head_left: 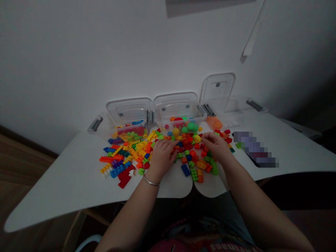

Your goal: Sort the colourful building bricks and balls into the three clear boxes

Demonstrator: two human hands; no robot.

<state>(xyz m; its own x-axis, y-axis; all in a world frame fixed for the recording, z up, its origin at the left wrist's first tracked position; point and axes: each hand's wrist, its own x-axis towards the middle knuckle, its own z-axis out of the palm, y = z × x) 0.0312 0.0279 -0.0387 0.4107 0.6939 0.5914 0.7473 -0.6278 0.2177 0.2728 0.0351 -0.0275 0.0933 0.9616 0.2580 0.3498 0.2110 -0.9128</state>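
Note:
A spread of mixed toy bricks (141, 147) in many colours covers the middle of the white table. My left hand (163, 155), with a silver bangle at the wrist, lies over the pile, its fingers stretched to the right and the thumb apart. Red and orange bricks show beneath its fingers. At the right side of the pile my right hand (215, 145) has its thumb and fingers bent together, with a yellow brick (197, 139) at the tips. A dark blue brick (186, 170) and a light green brick (194, 174) lie nearer the table's front edge.
Behind the pile stand a clear box (123, 131) with bricks, a clear box (162, 120) with colourful round pieces, and a third clear box (231, 105) at right, lids raised. An orange piece (215, 122) sits near it. A blurred-out phone-like object (256, 150) lies right.

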